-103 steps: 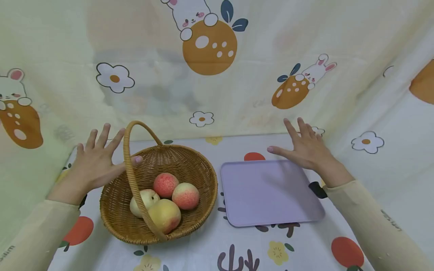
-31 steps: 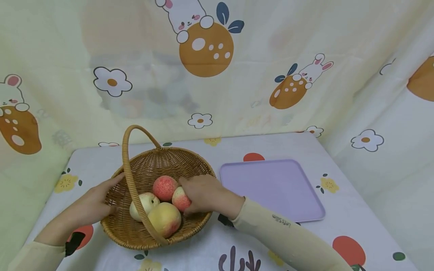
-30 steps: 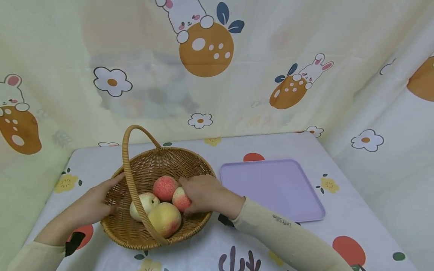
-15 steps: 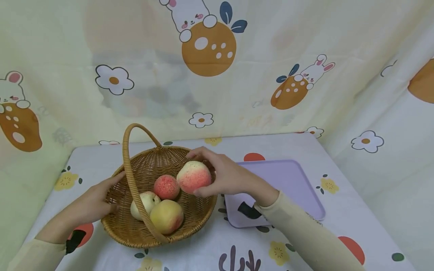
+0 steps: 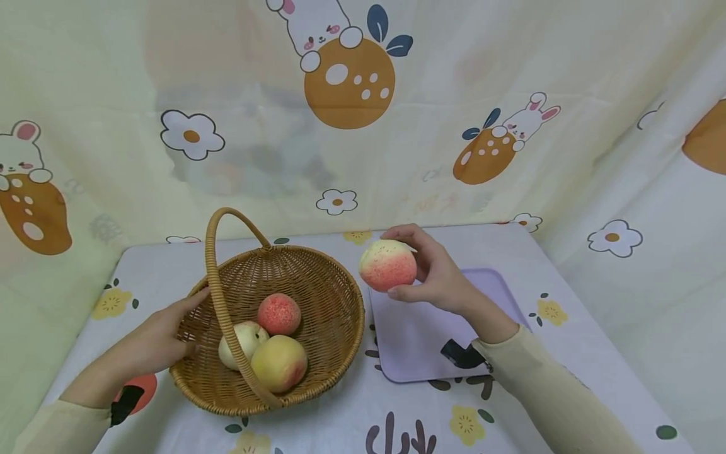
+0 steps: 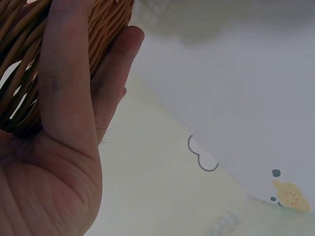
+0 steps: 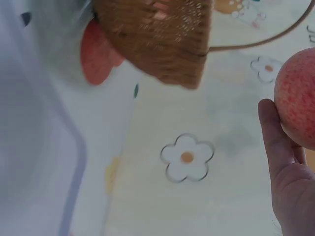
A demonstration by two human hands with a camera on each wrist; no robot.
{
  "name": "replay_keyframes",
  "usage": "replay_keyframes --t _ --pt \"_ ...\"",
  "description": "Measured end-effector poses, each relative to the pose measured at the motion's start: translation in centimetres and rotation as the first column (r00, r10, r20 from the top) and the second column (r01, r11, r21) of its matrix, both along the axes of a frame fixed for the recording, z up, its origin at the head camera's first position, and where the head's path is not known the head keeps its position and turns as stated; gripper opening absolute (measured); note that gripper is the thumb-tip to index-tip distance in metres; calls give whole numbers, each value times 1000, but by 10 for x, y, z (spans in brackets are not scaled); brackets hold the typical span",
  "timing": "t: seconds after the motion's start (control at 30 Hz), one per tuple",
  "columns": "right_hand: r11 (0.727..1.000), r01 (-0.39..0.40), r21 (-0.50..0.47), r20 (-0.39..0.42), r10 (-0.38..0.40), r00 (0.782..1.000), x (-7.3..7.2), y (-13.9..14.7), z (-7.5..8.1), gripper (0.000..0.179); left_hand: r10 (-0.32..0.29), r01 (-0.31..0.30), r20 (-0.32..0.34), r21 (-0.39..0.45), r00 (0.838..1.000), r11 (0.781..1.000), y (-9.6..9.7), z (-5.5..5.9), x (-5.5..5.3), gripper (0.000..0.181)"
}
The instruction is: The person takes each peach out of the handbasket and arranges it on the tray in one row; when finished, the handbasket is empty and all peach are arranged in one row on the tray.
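Note:
My right hand [image 5: 445, 284] grips a pale yellow and pink peach [image 5: 387, 266] between thumb and fingers, above the left back part of a lilac tray [image 5: 405, 350]. Part of that peach [image 6: 22, 7] cannot be made out from the left side; the right wrist view shows its red side. My left hand [image 5: 149, 337] holds the left rim of a wicker basket [image 5: 331, 302] with an arched handle [image 5: 212, 252]. Inside the basket lie a red peach [image 5: 279, 314], a cream peach [image 5: 247, 340] partly behind the handle, and a yellow peach [image 5: 279, 364].
A white cloth with printed fruit and flowers covers the table [image 5: 334, 429]. Behind it hangs a curtain [image 5: 261, 75] with rabbits and oranges, which also encloses both sides. The basket handle rises above the basket's left half.
My right hand has taken the pale yellow and pink peach out of the basket, lifted it and carried it right over the tray. My left hand has come down onto the basket's rim and stayed.

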State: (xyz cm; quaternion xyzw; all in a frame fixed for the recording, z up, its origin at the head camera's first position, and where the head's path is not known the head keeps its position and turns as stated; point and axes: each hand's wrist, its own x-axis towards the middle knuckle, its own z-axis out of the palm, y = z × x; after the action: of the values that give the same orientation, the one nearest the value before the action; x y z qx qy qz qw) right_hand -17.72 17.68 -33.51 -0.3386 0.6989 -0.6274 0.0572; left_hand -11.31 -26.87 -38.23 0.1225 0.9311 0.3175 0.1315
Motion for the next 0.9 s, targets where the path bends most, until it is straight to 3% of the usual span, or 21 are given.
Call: replay_keyframes --t 0.3,0.47,0.53,0.7,0.9 --pt "991 50 120 76 -60 995 -3 25 -19 68 0 0 -5 -6 1000 1000 0 0 0 97" --pt "970 62 234 135 -96 986 -4 31 -32 64 -2 2 -5 -7 1000 1000 0 0 1 98" --pt "947 86 308 110 -126 986 -3 32 -38 61 4 -4 1 -6 1000 1000 1 0 1 98" --pt "857 169 486 -28 -178 984 -3 32 -52 52 14 -14 15 -3 1000 1000 0 1 1 97" --pt "742 207 638 -143 -149 978 -5 28 -74 53 11 -11 7 -8 1000 1000 1 2 2 97"
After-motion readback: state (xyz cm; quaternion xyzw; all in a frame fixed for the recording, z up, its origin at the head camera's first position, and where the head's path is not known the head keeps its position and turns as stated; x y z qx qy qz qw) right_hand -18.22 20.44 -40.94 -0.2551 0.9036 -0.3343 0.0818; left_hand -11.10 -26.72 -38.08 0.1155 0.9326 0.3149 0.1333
